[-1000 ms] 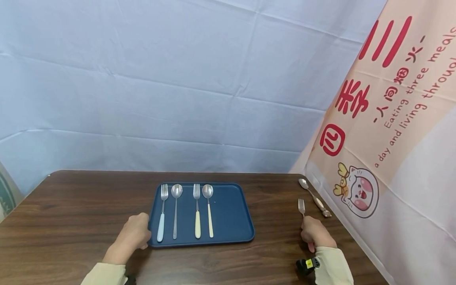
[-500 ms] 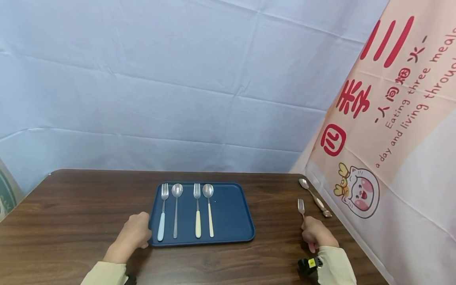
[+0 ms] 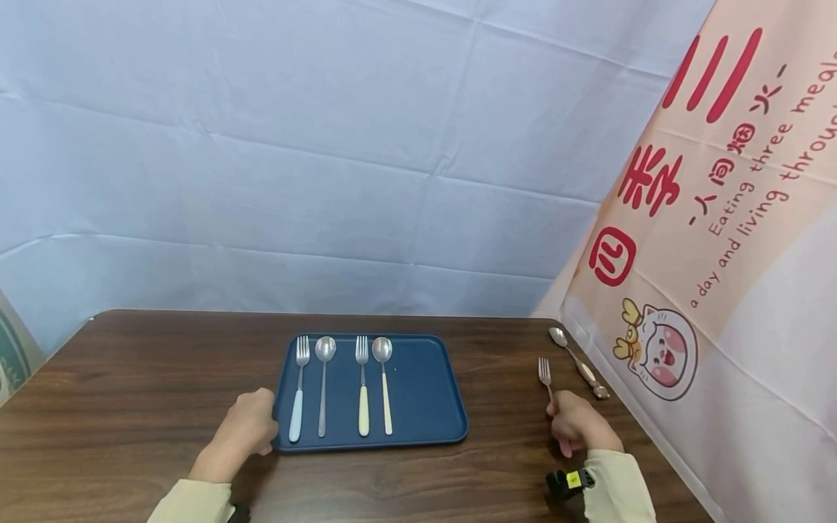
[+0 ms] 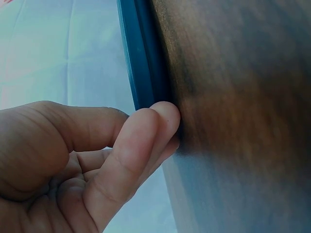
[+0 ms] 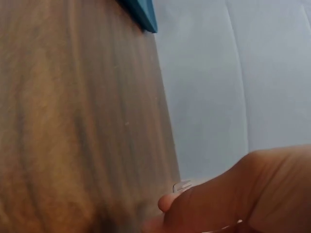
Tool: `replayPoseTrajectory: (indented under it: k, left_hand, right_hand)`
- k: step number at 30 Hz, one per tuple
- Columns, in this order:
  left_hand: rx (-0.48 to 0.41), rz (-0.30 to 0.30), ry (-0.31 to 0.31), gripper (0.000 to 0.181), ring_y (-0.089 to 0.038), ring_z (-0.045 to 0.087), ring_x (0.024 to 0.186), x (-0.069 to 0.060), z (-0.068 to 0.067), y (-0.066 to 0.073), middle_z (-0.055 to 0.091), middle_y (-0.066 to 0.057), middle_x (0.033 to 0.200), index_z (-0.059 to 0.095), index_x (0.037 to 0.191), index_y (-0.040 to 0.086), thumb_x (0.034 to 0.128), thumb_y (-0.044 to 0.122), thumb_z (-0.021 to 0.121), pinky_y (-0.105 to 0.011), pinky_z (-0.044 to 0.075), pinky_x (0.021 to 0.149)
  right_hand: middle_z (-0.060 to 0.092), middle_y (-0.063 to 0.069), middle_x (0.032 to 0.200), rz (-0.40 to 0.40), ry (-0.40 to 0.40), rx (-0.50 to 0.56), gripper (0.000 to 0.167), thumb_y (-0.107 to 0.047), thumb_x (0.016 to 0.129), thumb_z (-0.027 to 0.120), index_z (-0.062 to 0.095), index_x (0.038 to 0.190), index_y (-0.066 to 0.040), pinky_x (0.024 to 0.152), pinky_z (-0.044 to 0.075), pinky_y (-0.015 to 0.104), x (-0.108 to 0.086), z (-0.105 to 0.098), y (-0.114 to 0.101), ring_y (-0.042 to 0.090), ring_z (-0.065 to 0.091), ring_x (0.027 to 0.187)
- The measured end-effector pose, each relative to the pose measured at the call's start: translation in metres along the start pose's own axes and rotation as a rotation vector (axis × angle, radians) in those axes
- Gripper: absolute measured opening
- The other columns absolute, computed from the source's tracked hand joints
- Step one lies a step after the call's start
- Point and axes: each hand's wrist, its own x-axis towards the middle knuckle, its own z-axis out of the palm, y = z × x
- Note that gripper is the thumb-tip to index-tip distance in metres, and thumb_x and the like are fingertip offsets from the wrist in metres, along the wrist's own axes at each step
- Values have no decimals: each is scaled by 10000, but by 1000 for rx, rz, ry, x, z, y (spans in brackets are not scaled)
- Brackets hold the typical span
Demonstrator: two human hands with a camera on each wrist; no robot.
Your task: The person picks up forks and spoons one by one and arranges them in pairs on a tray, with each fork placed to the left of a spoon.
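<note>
On the dark wooden table lies a blue tray [image 3: 425, 392]. It bears a fork with a light blue handle [image 3: 296, 415], a plain metal spoon [image 3: 322, 396], a fork with a pale yellow handle [image 3: 363, 414] and a spoon with a yellow handle [image 3: 386, 403]. My left hand [image 3: 247, 425] pinches the tray's left rim between thumb [image 4: 97, 127] and fingers, close to the near corner. Farther right, my right hand [image 3: 578, 423] grips another fork [image 3: 546, 374] by its handle, which the fingers mostly hide; its tines point away from me.
A spoon with a decorated handle [image 3: 578, 363] lies along the table's right edge, beyond the right hand. A white cloth [image 3: 294, 181] hangs behind the table, and a printed cloth [image 3: 713, 218] borders its right side.
The right hand has shifted slightly left and away from me, and the fork in its grip has moved with it. The left hand and the tray stay put.
</note>
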Motion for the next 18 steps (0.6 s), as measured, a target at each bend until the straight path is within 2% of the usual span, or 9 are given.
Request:
replayPoseTrajectory:
  k: [5,18]
  left_hand:
    - [-1,2,5,261,-163,537,493,0,0,0,518,-157,672,517,978,-203,744,-120,599,-266,439,445]
    - [-9,11,-3,245,-160,536,494,-1,-1,-1,519,-157,682,522,967,-196,740,-126,583,-270,436,448]
  right_hand:
    - [521,118,434,-15,13,-11,242,170,688,432,467,860,3,340,304,200,-3,-5,-8,171,506,346]
    - [517,111,431,-33,12,-16,225,155,686,429,465,851,6,348,313,201,-4,-2,-14,194,544,365]
